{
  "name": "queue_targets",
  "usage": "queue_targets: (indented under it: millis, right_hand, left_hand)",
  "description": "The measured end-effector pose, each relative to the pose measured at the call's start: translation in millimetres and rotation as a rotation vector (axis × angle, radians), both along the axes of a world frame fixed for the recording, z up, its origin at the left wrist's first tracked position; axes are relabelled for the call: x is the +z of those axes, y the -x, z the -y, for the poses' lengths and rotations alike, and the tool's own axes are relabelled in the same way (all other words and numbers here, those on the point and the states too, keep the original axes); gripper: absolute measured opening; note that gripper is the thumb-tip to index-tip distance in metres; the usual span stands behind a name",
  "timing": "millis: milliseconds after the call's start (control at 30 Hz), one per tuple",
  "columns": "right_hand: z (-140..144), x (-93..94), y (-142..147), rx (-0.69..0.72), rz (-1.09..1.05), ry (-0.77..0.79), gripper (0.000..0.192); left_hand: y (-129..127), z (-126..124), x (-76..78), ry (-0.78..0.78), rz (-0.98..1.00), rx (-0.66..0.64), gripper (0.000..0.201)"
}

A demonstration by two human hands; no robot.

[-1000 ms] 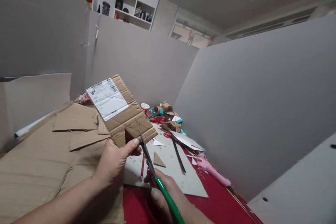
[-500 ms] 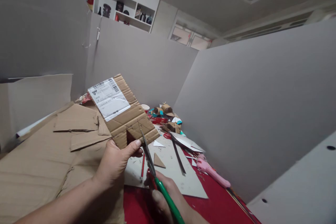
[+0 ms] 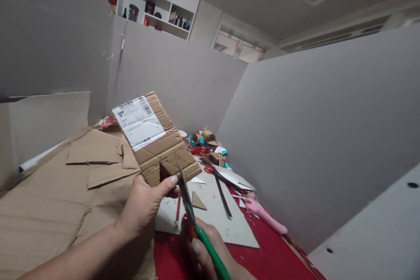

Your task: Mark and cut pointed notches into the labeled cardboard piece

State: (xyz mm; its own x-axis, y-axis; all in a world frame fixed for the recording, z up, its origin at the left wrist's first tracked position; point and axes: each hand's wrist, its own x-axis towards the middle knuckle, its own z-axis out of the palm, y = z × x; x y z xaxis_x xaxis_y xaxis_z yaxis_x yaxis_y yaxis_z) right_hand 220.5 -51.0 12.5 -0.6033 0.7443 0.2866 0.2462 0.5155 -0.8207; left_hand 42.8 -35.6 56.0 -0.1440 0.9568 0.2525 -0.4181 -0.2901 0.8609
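Observation:
My left hand (image 3: 144,203) holds up a brown corrugated cardboard piece (image 3: 164,153) by its lower edge, thumb pressed on the front. A white shipping label (image 3: 138,121) with a barcode covers its upper left. A triangular notch is cut into the bottom edge. My right hand (image 3: 205,251) grips green-handled scissors (image 3: 193,214), whose blades point up into the cardboard's lower edge beside the notch.
Large cardboard sheets (image 3: 59,192) lie at the left. On the red table (image 3: 262,253) are a grey board (image 3: 223,218), a cardboard triangle (image 3: 197,201), a red pencil (image 3: 178,208), a pink glue gun (image 3: 264,214) and craft scraps (image 3: 206,144). Grey partitions (image 3: 328,131) enclose the area.
The scissor blades have crept slightly further up into the cardboard's bottom edge. The cardboard has shifted a little to the right.

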Motion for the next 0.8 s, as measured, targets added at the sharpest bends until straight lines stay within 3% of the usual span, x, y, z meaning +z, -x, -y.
queue_targets:
  millis: [167, 400, 600, 800]
  right_hand:
    - [2, -1.1, 1, -0.004, -0.015, -0.015, 0.066]
    - [9, -7.2, 6, -0.083, -0.061, 0.079, 0.067]
    - [6, -10.8, 3, -0.035, -0.089, 0.020, 0.056]
    - [4, -11.2, -2, 0.010, -0.065, -0.054, 0.051]
  left_hand:
    - [-2, 0, 0.7, -0.003, 0.009, 0.005, 0.020]
    - [-3, -1, 0.4, -0.016, 0.021, -0.009, 0.020]
    - [-1, 3, 7.1, -0.003, 0.073, -0.032, 0.024]
    - [6, 1, 17.0, 0.033, 0.141, 0.053, 0.033]
